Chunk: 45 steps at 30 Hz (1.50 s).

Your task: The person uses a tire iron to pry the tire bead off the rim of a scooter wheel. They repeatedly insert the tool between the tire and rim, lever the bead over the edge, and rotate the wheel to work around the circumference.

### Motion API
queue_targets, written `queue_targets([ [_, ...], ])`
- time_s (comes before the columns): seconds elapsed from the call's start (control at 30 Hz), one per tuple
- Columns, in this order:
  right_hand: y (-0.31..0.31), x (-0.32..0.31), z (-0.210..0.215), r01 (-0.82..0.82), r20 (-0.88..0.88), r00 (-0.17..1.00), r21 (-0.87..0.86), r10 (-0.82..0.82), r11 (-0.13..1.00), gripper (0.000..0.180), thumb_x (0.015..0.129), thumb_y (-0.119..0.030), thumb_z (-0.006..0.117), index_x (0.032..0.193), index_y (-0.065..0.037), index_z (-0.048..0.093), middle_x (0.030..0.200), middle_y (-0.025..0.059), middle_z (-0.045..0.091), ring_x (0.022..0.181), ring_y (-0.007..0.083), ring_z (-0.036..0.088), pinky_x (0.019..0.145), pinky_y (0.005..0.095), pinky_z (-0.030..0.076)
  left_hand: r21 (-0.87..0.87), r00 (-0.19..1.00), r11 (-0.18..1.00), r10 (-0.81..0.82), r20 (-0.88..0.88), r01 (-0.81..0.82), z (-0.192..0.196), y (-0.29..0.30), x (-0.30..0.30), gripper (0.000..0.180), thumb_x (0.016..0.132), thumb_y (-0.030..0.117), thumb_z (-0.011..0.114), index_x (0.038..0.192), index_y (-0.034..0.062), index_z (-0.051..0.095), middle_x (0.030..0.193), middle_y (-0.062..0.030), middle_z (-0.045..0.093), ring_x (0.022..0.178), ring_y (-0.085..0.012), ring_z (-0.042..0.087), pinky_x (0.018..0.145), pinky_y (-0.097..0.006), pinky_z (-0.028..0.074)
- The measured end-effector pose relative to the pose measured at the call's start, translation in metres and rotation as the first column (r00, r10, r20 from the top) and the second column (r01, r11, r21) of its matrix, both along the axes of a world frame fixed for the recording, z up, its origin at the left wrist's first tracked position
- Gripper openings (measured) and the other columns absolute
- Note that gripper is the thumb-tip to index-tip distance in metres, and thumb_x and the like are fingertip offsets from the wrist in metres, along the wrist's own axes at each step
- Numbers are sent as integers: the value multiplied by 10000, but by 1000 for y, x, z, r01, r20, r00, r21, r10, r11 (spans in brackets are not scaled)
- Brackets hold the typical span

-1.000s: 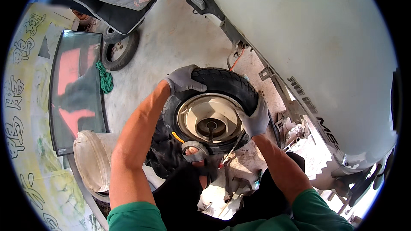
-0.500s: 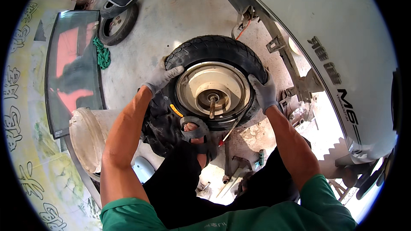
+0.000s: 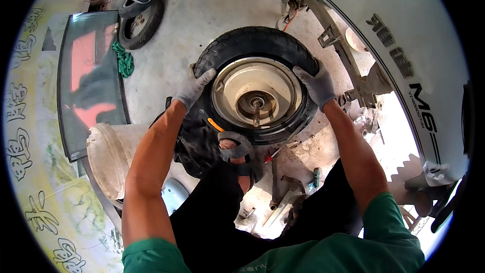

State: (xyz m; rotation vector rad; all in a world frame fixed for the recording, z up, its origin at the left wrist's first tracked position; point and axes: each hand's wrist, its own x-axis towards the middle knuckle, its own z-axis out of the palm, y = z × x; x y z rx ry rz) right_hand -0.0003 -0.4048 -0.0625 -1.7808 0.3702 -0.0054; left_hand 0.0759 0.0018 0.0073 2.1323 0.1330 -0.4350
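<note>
Tyre [image 3: 252, 45] lifted higher (black, cream rim), gripped

Both bare forearms extend forward to the wheel [image 3: 255, 88]; gloved left hand [image 3: 193, 87] clasps its left edge, gloved right hand [image 3: 317, 85] its right edge, fingers curled.

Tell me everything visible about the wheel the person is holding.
The wheel is a small black treaded rubber tyre on a cream, metal-looking rim, with a dark hub and a short axle stub at its centre. It faces the camera, held over the concrete floor. The gloved left hand grips its left edge and the gloved right hand its right. Its lower edge sits by the person's sandalled foot.
</note>
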Motion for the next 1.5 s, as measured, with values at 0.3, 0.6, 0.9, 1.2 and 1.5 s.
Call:
queue_targets([
  [0.3,-5,27,27,-134,-16,991,-5,134,991,829,786,-477,889,1365,44,605,1194,189,751,1111,261,732,996,365,549,-61,998,997,48,-44,-51,-31,20,-22,1015,864,641,803,1485,-57,407,1379,-185,626,1281,-256,590,1112,-375,453],
  [0.6,0,26,38,-186,5,982,-57,186,981,863,776,-387,912,1442,19,545,1277,164,727,1177,227,706,1047,349,522,271,955,962,56,-290,25,20,4,-27,980,890,804,628,1386,-31,500,1208,-164,681,1025,-259,679,863,-415,566],
  [0.9,-9,20,39,-144,-8,990,-136,144,980,865,766,-403,903,1436,18,556,1268,195,724,1184,266,703,1043,365,517,321,620,532,-636,-460,784,131,-105,-139,434,981,479,638,930,61,743,826,-182,735,814,-378,730,771,-476,569],
  [1.2,-2,27,20,-167,3,986,6,167,986,914,738,-483,913,1426,11,569,1254,192,729,1180,281,703,1042,378,519,246,556,513,-629,-544,822,-58,-212,-247,476,938,521,645,1128,100,760,1027,-170,774,1029,-373,740,897,-491,567],
  [1.5,-5,23,39,-157,-32,988,-143,154,977,898,757,-461,910,1424,29,561,1252,185,730,1159,262,708,1031,368,528,247,741,705,-576,-346,664,-85,-209,-277,250,953,307,601,1014,88,706,978,-182,757,936,-408,728,840,-534,553],
])
